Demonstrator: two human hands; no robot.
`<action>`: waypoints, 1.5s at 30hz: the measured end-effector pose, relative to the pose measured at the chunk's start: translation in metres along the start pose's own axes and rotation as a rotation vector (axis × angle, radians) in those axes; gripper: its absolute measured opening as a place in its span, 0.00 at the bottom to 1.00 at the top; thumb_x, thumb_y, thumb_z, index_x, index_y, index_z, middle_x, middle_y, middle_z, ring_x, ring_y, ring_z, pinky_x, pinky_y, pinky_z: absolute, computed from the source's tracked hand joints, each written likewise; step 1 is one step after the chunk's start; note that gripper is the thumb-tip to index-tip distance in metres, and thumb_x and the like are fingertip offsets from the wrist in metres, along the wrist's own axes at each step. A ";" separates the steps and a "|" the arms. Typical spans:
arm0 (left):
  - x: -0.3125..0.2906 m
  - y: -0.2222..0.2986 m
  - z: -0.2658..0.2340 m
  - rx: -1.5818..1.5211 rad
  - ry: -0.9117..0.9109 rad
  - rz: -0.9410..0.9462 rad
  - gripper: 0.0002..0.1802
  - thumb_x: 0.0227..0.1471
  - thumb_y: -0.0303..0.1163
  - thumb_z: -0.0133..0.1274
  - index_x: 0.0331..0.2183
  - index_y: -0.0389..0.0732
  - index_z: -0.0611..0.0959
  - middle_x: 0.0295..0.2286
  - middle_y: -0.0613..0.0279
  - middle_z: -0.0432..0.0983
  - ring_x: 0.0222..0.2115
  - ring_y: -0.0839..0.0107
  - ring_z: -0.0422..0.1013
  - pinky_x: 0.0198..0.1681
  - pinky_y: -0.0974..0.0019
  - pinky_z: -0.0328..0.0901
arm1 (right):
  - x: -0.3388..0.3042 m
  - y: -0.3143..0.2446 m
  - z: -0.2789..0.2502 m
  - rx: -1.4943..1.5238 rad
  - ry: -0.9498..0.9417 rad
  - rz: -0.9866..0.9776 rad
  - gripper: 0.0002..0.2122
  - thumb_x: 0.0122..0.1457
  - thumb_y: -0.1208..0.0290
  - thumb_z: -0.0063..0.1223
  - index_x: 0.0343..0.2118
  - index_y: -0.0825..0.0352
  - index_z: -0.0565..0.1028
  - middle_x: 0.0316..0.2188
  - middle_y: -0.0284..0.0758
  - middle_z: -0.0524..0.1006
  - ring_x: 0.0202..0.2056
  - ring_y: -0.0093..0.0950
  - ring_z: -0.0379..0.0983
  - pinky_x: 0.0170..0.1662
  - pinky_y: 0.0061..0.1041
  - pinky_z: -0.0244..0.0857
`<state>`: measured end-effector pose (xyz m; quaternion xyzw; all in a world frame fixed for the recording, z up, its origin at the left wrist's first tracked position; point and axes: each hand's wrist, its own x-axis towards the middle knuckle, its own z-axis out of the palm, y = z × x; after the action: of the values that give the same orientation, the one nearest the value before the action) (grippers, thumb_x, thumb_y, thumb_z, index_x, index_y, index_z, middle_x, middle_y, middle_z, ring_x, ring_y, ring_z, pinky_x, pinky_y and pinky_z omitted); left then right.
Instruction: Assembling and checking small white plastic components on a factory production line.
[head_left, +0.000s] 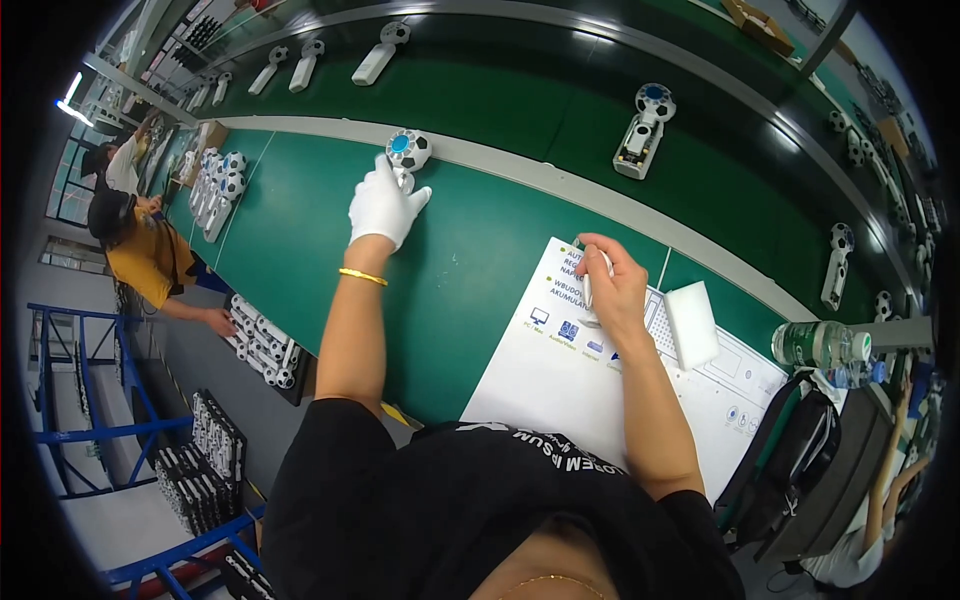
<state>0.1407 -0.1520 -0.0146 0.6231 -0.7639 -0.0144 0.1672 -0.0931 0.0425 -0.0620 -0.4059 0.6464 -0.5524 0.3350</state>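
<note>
Gloved left hand [385,205] grips the handle of a small white fan [407,152]; bare right hand [612,290] pinches a thin white strip [590,285] above the printed sheet [560,370].

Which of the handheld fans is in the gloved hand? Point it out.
The blue-centred fan at the grey strip, gripped by the left hand; the other fans lie untouched on the belt beyond.

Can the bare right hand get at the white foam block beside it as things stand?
Probably yes: the white foam block lies on the sheet just right of the right hand, nothing between them, though that hand holds a small white piece.
</note>
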 end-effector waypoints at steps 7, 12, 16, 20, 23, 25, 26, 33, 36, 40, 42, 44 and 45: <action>-0.026 0.023 -0.013 -0.706 -0.417 -0.090 0.19 0.48 0.37 0.57 0.38 0.36 0.73 0.28 0.59 0.73 0.28 0.70 0.73 0.34 0.64 0.70 | -0.001 0.004 -0.002 0.026 0.037 0.004 0.11 0.62 0.69 0.48 0.42 0.68 0.77 0.22 0.28 0.75 0.23 0.13 0.66 0.27 0.15 0.60; -0.088 0.090 -0.027 -1.126 -0.725 -0.154 0.14 0.50 0.34 0.56 0.36 0.37 0.73 0.24 0.64 0.71 0.25 0.77 0.72 0.26 0.71 0.70 | 0.007 -0.005 -0.016 0.458 0.100 0.198 0.11 0.62 0.69 0.48 0.42 0.68 0.77 0.22 0.29 0.75 0.23 0.13 0.65 0.26 0.13 0.58; -0.107 0.110 -0.007 -0.919 -0.902 -0.048 0.24 0.45 0.39 0.58 0.40 0.33 0.74 0.29 0.55 0.75 0.29 0.71 0.74 0.29 0.67 0.70 | 0.006 -0.043 -0.029 0.455 0.237 0.092 0.10 0.62 0.69 0.48 0.41 0.68 0.77 0.22 0.29 0.74 0.22 0.13 0.63 0.25 0.13 0.56; -0.114 0.120 -0.004 -0.830 -0.953 0.099 0.24 0.45 0.39 0.57 0.41 0.32 0.74 0.28 0.56 0.75 0.28 0.70 0.74 0.29 0.67 0.70 | -0.005 -0.074 -0.040 0.256 0.235 -0.216 0.10 0.62 0.70 0.50 0.41 0.69 0.76 0.24 0.29 0.75 0.26 0.16 0.68 0.28 0.15 0.61; -0.112 0.123 -0.008 -0.685 -1.061 0.167 0.26 0.45 0.40 0.56 0.42 0.32 0.73 0.28 0.54 0.76 0.26 0.67 0.74 0.29 0.66 0.70 | -0.012 -0.074 -0.049 -0.040 0.217 -0.341 0.10 0.60 0.70 0.52 0.42 0.69 0.76 0.26 0.31 0.76 0.28 0.20 0.71 0.31 0.17 0.64; -0.107 0.127 -0.019 -0.652 -1.117 0.155 0.27 0.45 0.41 0.56 0.43 0.31 0.72 0.28 0.53 0.76 0.25 0.66 0.74 0.29 0.65 0.70 | -0.024 -0.068 -0.069 -0.420 0.204 -0.325 0.13 0.57 0.69 0.56 0.43 0.69 0.75 0.31 0.34 0.77 0.31 0.26 0.73 0.35 0.21 0.66; -0.103 0.129 -0.026 -0.616 -1.164 0.145 0.28 0.45 0.41 0.56 0.44 0.31 0.72 0.29 0.52 0.76 0.25 0.65 0.74 0.29 0.64 0.70 | -0.030 -0.066 -0.080 -0.608 0.191 -0.316 0.14 0.55 0.69 0.58 0.43 0.69 0.75 0.34 0.36 0.77 0.33 0.29 0.74 0.37 0.23 0.68; -0.071 0.141 -0.022 -0.429 -1.319 0.321 0.31 0.48 0.39 0.55 0.51 0.33 0.66 0.32 0.55 0.75 0.22 0.71 0.73 0.29 0.66 0.72 | -0.066 -0.023 -0.130 -1.141 0.076 -0.226 0.23 0.47 0.64 0.64 0.47 0.64 0.73 0.47 0.41 0.72 0.43 0.37 0.71 0.44 0.32 0.68; -0.061 0.147 -0.015 -0.337 -1.285 0.489 0.33 0.48 0.40 0.54 0.52 0.34 0.65 0.34 0.54 0.75 0.23 0.68 0.74 0.31 0.64 0.72 | -0.066 -0.023 -0.130 -1.180 0.008 -0.176 0.25 0.46 0.63 0.65 0.48 0.63 0.73 0.49 0.41 0.71 0.46 0.38 0.69 0.45 0.34 0.68; -0.054 0.162 -0.031 -0.143 -1.279 0.582 0.33 0.45 0.46 0.52 0.45 0.29 0.71 0.33 0.46 0.76 0.29 0.60 0.75 0.36 0.62 0.68 | -0.063 -0.025 -0.125 -1.149 -0.066 -0.183 0.25 0.47 0.65 0.64 0.49 0.61 0.72 0.48 0.42 0.70 0.47 0.38 0.68 0.45 0.35 0.67; -0.054 0.167 -0.033 -0.062 -1.263 0.622 0.30 0.45 0.46 0.52 0.43 0.31 0.74 0.33 0.48 0.76 0.31 0.59 0.75 0.38 0.62 0.68 | -0.061 -0.028 -0.123 -1.099 -0.070 -0.213 0.23 0.47 0.66 0.64 0.49 0.59 0.73 0.47 0.42 0.71 0.45 0.38 0.69 0.44 0.34 0.68; -0.053 0.173 -0.038 -0.027 -1.253 0.636 0.29 0.45 0.47 0.51 0.42 0.31 0.75 0.33 0.48 0.77 0.32 0.59 0.75 0.39 0.62 0.67 | -0.055 -0.033 -0.118 -1.074 -0.058 -0.293 0.22 0.47 0.67 0.64 0.48 0.57 0.74 0.46 0.42 0.71 0.45 0.38 0.69 0.43 0.34 0.68; -0.052 0.177 -0.043 -0.006 -1.290 0.624 0.27 0.45 0.46 0.51 0.41 0.32 0.77 0.33 0.49 0.77 0.32 0.60 0.75 0.38 0.62 0.67 | -0.051 -0.039 -0.113 -1.046 -0.041 -0.369 0.22 0.47 0.68 0.63 0.47 0.56 0.74 0.45 0.41 0.71 0.45 0.37 0.69 0.42 0.34 0.69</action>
<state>-0.0064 -0.0553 0.0541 0.2425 -0.8531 -0.3335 -0.3197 -0.1637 0.1355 -0.0054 -0.6354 0.7460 -0.1994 -0.0008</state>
